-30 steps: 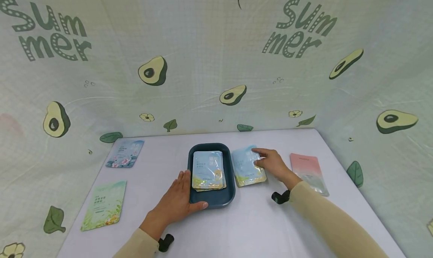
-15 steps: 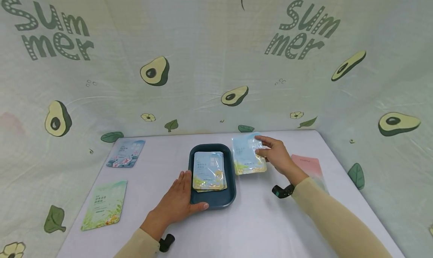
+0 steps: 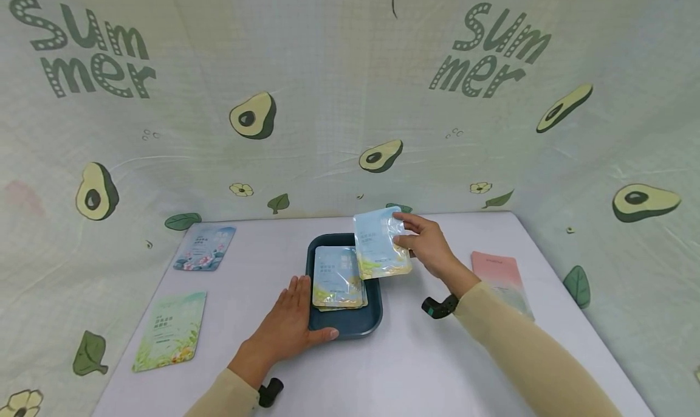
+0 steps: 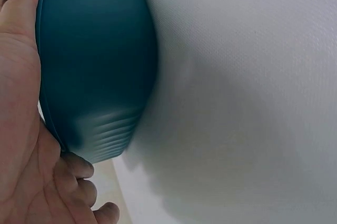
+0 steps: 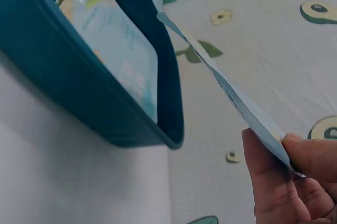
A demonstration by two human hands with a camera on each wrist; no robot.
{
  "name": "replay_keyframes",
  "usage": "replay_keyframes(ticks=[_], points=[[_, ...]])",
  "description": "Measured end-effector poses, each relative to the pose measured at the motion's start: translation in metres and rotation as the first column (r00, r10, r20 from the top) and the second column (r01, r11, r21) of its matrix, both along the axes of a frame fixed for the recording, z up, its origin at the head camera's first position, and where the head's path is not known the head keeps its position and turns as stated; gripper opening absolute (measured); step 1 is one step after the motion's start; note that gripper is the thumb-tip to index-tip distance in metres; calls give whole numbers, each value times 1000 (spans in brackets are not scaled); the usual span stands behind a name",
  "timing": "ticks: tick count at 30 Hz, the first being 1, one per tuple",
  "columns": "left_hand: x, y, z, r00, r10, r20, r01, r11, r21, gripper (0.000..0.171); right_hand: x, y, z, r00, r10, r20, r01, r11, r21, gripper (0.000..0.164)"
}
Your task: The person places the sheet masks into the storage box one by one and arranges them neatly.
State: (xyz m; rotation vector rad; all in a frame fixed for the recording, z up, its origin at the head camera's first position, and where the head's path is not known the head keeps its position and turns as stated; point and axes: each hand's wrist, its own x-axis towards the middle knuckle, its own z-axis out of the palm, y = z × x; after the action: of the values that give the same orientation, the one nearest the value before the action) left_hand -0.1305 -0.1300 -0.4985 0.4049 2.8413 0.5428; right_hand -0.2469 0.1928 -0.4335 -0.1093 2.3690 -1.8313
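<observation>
My right hand (image 3: pixel 432 248) pinches the right edge of a light blue sheet mask packet (image 3: pixel 377 241) between thumb and fingers. This packet is raised over the right side of a dark blue tray (image 3: pixel 350 327). In the right wrist view the held packet (image 5: pixel 231 95) shows nearly edge-on. Inside the tray lies a small stack of similar blue packets (image 3: pixel 335 277). My left hand (image 3: pixel 287 320) rests against the tray's left side, fingers straight and thumb along its near left corner. The left wrist view shows that palm beside the tray's outer wall (image 4: pixel 97 50).
A blue floral packet (image 3: pixel 205 248) and a green packet (image 3: pixel 171 332) lie on the left of the white table (image 3: pixel 404 368). A pink and silver packet (image 3: pixel 500 277) lies on the right, partly behind the right forearm. Patterned cloth (image 3: pixel 322 101) hangs at the back.
My right hand has lifted the blue packet off the table right of the tray and carried it left over the tray's right rim. The left hand and tray stay in place.
</observation>
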Motion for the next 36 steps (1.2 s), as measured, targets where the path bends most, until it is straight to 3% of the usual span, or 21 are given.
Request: replay_keyframes(ticks=[8,17,25,36], points=[[-1,1,-1,999,-16,-29,15,999,-35,128,1,-29,-6,999,32,-2,-32,998,-56,60],[-3,0,-3,999,-32,-36,30,999,-43,128,6,-62,-20,1000,17,14,-15,994,-106,57],[-3,-1,-5,998,-41,-57,38,998,-55,128,12,-81,-35,1000,-6,24,8,997,-82,55],[-2,-1,-3,998,-42,-53,39,998,-44,128,16,-97,-47,1000,10,5,-10,998,55,52]])
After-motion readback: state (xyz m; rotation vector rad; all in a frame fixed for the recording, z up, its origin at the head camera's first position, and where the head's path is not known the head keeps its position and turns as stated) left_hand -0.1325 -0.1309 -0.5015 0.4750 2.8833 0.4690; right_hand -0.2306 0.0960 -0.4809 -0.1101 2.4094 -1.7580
